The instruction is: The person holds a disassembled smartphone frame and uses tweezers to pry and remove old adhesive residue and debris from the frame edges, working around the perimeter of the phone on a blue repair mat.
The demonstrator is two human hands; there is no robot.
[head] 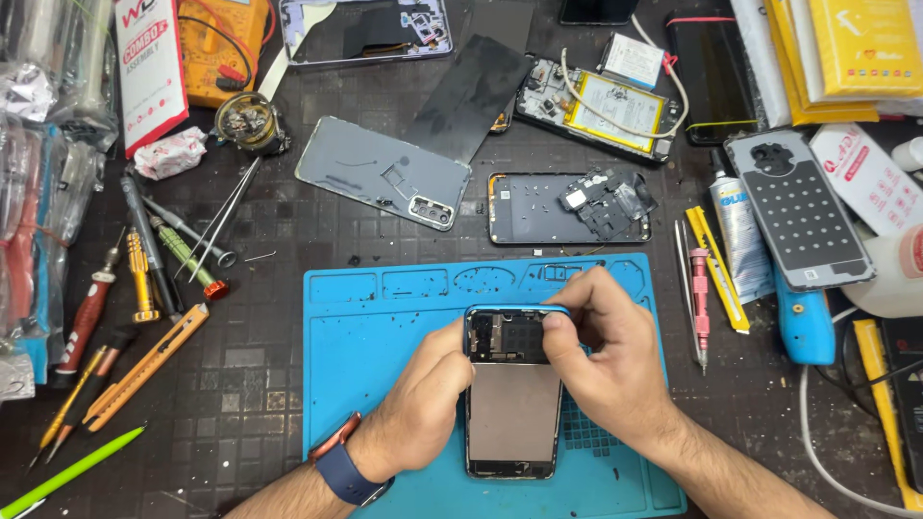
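Observation:
An opened phone (514,408) with a blue frame lies lengthwise on a blue repair mat (370,332), its back cover off and a grey plate showing inside. My left hand (423,394) grips the phone's left edge near the top. My right hand (601,360) rests on the phone's upper right corner, thumb and fingers pinched over the dark board area at the top. Whether a small part sits between those fingertips is hidden.
Screwdrivers and tweezers (159,264) lie left of the mat. Behind it are a grey back cover (380,173), a second opened phone (567,207) and a third with a battery (601,106). A glue tube (740,235) and pink driver (699,298) lie right.

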